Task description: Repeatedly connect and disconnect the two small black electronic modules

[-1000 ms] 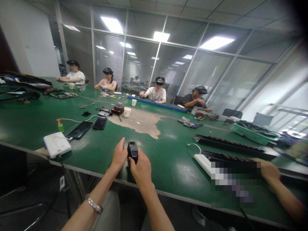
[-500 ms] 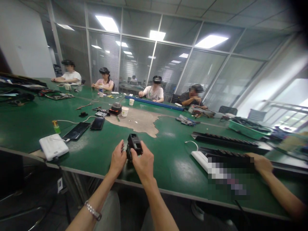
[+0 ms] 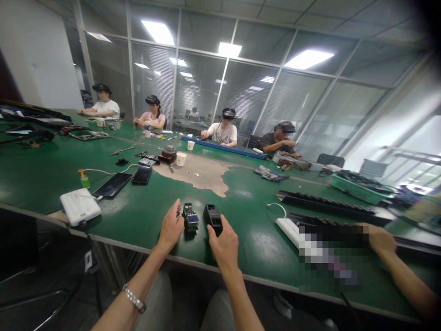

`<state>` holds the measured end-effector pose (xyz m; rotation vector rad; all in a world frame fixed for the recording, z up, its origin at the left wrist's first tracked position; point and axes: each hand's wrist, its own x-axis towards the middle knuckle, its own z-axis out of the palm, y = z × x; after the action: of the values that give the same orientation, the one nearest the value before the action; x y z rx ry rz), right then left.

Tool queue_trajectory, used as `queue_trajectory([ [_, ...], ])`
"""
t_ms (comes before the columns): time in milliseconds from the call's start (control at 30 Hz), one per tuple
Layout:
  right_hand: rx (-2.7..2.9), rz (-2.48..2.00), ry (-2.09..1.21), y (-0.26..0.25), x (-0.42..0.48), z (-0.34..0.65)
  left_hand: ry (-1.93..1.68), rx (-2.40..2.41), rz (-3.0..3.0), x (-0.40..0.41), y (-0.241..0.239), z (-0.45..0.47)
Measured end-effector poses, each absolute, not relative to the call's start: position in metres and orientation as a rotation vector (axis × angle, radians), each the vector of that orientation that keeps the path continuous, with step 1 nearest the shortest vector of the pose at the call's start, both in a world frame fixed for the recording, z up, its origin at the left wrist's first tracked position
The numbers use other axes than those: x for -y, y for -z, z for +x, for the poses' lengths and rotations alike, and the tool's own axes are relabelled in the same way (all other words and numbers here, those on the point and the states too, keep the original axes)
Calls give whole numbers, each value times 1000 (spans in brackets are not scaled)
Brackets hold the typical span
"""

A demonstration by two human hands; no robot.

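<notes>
At the bottom edge both forearms [image 3: 148,271] run out of frame, a metal band [image 3: 133,299] round the left wrist. In the lower centre the left hand [image 3: 171,227] curls beside a small circuit board [image 3: 191,220]; its fingertips are partly hidden, so I cannot tell whether its grip is clamped on the board or apart from it. The right hand [image 3: 223,243] has its grip closed on a black casing [image 3: 213,219], just right of the board with a gap between, fingers covering its lower end. At lower right, pixel blocks mask part of a white strip [image 3: 288,231] and meet a co-worker's hand [image 3: 381,239]. Across the green counter [image 3: 251,207], in the upper middle, people [image 3: 223,133] sit with faces blurred.
</notes>
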<state>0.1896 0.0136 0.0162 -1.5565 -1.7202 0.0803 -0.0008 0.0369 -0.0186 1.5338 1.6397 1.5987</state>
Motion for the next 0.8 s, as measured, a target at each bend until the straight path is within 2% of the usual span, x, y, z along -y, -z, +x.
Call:
queue_trajectory([
  [200,1750,-1561,-95,-12,-16,191,-1590,-1640,1532,-34,14,0],
  [467,1641,-1378,-273,-47,-18,165,-1611,-1631,1513,-33,14,-1],
  [800,1885,-1331,-228,-60,-10,128,-1681,-1628,1460,-33,15,-5],
])
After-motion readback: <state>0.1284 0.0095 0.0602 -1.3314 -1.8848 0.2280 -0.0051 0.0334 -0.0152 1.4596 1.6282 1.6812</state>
